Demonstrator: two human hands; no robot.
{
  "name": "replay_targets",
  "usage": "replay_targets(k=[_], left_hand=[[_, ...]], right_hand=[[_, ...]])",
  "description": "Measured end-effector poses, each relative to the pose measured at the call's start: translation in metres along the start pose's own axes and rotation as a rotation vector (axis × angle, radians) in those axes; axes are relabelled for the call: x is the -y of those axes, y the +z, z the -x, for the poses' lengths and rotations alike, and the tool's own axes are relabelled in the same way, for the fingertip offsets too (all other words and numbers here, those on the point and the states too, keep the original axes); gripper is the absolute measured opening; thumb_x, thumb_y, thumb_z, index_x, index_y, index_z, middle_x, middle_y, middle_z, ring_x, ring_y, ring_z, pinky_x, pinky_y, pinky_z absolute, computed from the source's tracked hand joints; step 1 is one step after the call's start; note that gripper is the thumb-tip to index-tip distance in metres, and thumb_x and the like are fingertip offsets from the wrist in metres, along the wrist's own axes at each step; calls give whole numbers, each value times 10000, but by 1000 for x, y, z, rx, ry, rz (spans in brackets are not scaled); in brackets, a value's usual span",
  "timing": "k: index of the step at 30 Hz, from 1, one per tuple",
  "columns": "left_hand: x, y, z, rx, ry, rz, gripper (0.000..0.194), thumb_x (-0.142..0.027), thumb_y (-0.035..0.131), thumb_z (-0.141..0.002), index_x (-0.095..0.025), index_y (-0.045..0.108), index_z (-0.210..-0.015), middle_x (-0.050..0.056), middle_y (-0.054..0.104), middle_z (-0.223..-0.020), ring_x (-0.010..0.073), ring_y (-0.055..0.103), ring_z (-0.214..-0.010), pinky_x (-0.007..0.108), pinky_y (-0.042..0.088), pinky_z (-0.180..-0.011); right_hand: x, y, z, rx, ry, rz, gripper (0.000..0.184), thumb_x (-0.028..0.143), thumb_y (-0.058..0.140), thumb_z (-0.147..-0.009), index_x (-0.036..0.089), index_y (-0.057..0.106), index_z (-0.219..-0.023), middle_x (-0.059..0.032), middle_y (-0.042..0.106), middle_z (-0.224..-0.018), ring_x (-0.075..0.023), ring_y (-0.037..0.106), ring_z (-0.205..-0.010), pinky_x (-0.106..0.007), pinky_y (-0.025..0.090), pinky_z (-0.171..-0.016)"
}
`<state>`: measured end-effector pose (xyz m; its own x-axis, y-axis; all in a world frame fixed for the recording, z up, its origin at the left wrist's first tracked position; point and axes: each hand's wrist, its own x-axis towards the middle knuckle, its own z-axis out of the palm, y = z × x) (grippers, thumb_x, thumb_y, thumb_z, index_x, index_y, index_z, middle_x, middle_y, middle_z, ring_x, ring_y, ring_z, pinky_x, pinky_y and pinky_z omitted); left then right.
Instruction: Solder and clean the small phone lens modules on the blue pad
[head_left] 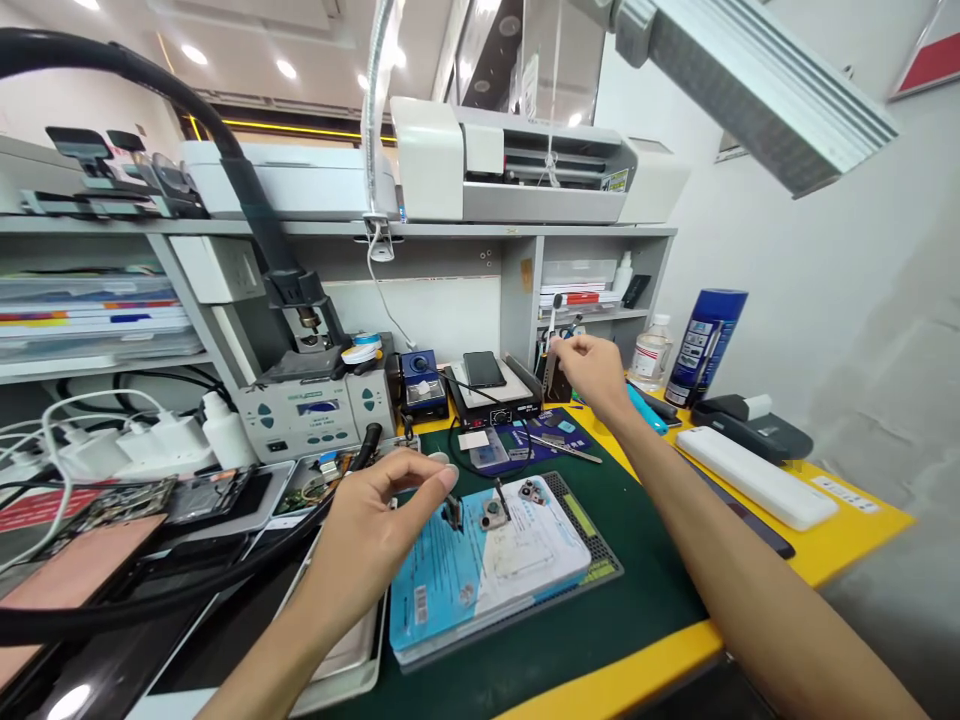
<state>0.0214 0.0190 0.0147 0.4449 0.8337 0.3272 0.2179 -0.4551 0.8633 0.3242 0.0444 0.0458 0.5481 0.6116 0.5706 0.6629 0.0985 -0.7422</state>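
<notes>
My left hand [382, 520] hovers over the green mat [600, 620], thumb and forefinger pinched; what they hold, if anything, is too small to make out. Just right of it lies a light blue booklet [480, 575] carrying small camera modules [491, 513] and a dark clip [453, 512]. My right hand [592, 370] reaches far back to the tool holder [556, 375] beside the heating plate [491, 395], fingers curled around something in the holder that I cannot make out. A black phone [484, 368] rests on the heating plate.
A soldering station [315, 410] with a black hose [247, 190] stands at the back left, with chargers and opened phones [135, 500] beside it. A blue spray can [705, 345], a clear bottle [651, 352], a white keyboard-like bar [754, 475] and tweezers [570, 450] lie right. A lamp [757, 90] hangs overhead.
</notes>
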Motion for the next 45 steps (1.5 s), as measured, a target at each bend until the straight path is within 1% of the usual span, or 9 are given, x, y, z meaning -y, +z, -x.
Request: replay_targets(k=[3, 6, 13, 16, 24, 29, 33, 39, 45], left_hand=[[2, 0, 1, 13, 36, -5, 310, -515, 661, -886, -221, 716, -802, 56, 737, -884, 259, 670, -878, 363, 502, -809], [3, 0, 3, 4, 51, 28, 295, -497, 667, -891, -219, 715, -804, 54, 741, -901, 256, 674, -891, 363, 496, -815], [4, -3, 5, -2, 50, 33, 280, -482, 671, -898, -223, 721, -805, 45, 730, -886, 233, 661, -861, 352, 492, -797], [5, -3, 6, 6, 45, 49, 264, -465, 671, -902, -222, 727, -816, 44, 729, -896, 215, 651, -829, 337, 492, -759], [5, -2, 6, -4, 60, 72, 228, -384, 676, -901, -188, 721, -791, 43, 719, -837, 194, 639, -781, 326, 496, -756], [5, -1, 7, -9, 54, 72, 195, -354, 681, -896, -193, 726, -795, 37, 722, -834, 193, 653, -793, 314, 504, -745], [4, 0, 6, -27, 62, 57, 192, -344, 688, -884, -188, 726, -779, 43, 723, -819, 203, 660, -793, 326, 515, -763], [6, 0, 6, -22, 58, 82, 171, -332, 691, -887, -192, 736, -799, 42, 736, -850, 202, 666, -824, 326, 508, -782], [3, -3, 7, -24, 51, 107, 167, -323, 699, -879, -184, 741, -797, 49, 734, -852, 202, 665, -824, 325, 505, -759]], right_hand=[[-15, -7, -12, -22, 55, 124, 327, 428, 545, -828, 134, 685, -801, -100, 709, -803, -210, 594, -726, -304, 445, -677], [-17, -13, -14, 78, 91, 254, 298, 365, 555, -818, 115, 715, -851, -138, 739, -858, -237, 631, -799, -303, 460, -695], [-14, -8, -2, 723, 164, 498, 61, 197, 760, -608, 156, 714, -610, -65, 679, -606, -178, 608, -556, -275, 453, -539], [-19, 4, 6, 862, 182, 619, 98, 168, 774, -583, 155, 677, -573, -37, 631, -537, -160, 573, -489, -281, 448, -512], [-13, 4, 3, 867, 94, 736, 274, 194, 760, -643, 181, 553, -463, -50, 586, -494, -194, 589, -543, -294, 399, -528], [4, -11, -2, 754, 40, 607, 42, 220, 664, -790, 178, 658, -794, -56, 715, -701, -177, 656, -657, -248, 440, -545], [3, -4, 3, 776, 16, 568, 257, 217, 660, -795, 173, 647, -1047, -43, 728, -758, -172, 654, -645, -245, 441, -540], [-19, 18, 9, 902, 14, 710, 213, 64, 713, -592, 181, 697, -768, -39, 680, -678, -192, 619, -613, -275, 394, -545], [-24, 22, 11, 988, 71, 754, 147, 37, 659, -594, 177, 659, -639, -37, 648, -585, -175, 579, -539, -274, 367, -500]])
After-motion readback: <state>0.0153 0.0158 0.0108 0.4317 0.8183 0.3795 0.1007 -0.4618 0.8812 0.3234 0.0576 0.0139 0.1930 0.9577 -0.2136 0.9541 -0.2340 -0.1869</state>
